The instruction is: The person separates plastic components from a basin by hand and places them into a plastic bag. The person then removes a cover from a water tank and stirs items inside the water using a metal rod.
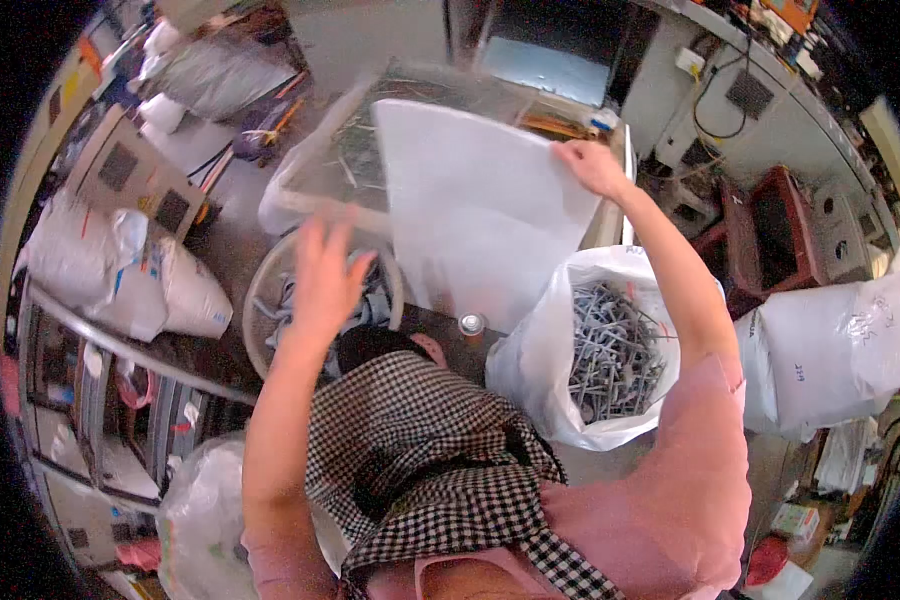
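Note:
My right hand grips the upper right edge of a large white sheet, which hangs down in front of me. To the left of the sheet, my left hand is raised with its fingers spread, slightly blurred, and holds nothing. Below it stands a round tub with grey pieces inside, partly hidden by my forearm. A white bag full of grey metal-looking rods stands open under my right forearm. Behind the white sheet is a box lined with clear plastic.
Full white sacks lie at the left above a metal rack. More white sacks stand at the right, near dark red crates. A small can stands on the floor between the tub and the bag.

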`<action>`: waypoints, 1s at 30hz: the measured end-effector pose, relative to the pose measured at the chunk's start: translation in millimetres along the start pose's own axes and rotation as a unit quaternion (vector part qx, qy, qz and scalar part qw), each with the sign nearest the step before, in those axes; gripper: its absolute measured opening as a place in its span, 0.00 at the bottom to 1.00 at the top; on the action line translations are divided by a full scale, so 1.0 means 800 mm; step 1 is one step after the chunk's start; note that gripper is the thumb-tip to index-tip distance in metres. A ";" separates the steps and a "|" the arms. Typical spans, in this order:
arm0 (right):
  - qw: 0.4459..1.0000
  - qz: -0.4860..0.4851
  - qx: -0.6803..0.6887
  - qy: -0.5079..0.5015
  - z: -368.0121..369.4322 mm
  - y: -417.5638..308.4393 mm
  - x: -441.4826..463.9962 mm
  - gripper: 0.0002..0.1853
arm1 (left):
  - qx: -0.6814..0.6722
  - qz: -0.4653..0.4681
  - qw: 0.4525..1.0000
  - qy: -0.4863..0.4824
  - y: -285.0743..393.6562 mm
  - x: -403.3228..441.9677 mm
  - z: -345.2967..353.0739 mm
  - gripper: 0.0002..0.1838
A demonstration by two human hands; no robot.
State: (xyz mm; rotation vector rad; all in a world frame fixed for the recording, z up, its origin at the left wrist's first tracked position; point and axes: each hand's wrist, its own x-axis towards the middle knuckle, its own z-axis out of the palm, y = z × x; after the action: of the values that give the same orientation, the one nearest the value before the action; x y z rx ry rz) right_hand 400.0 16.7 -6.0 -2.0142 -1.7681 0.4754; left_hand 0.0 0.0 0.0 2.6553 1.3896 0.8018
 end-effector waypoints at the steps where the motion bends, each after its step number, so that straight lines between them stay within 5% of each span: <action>1: 0.999 -0.025 0.024 -0.027 -0.002 -0.030 -0.035 0.27 | -0.031 0.035 0.999 0.026 0.028 0.019 0.001 0.40; 3: 0.968 -0.094 0.152 -0.175 -0.012 -0.012 -0.039 0.25 | 0.021 0.091 0.996 0.013 0.087 0.092 0.044 0.37; 6: 0.957 -0.130 0.147 -0.216 -0.043 0.018 -0.045 0.23 | 0.051 0.150 0.987 -0.023 0.106 0.120 0.101 0.29; 9: 0.971 -0.023 0.158 -0.178 -0.050 0.098 -0.010 0.20 | 0.014 0.185 0.982 -0.046 0.091 0.104 0.128 0.12; 12: 0.943 -0.035 -0.230 -0.237 -0.006 0.192 0.027 0.22 | -0.015 0.192 0.980 -0.045 0.092 0.074 0.122 0.09; 13: 0.942 -0.035 -0.229 -0.244 0.019 0.209 0.042 0.22 | -0.028 0.195 0.980 -0.038 0.092 0.071 0.121 0.09; 16: 0.805 0.137 -0.273 -0.509 0.087 0.244 0.073 0.25 | -0.041 0.179 0.982 -0.038 0.094 0.074 0.121 0.09; 27: 0.806 0.112 -0.235 -0.532 0.196 0.285 0.076 0.26 | -0.065 0.187 0.979 -0.040 0.077 0.087 0.122 0.11; 30: 0.868 0.059 -0.227 -0.437 0.168 0.283 0.083 0.26 | -0.057 0.190 0.979 -0.039 0.078 0.088 0.126 0.11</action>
State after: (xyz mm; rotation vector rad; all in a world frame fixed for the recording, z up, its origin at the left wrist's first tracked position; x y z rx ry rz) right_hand 531.9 69.7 -237.1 -2.4506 -2.4485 1.2747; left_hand 126.4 37.3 -41.0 2.8616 0.8005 0.7646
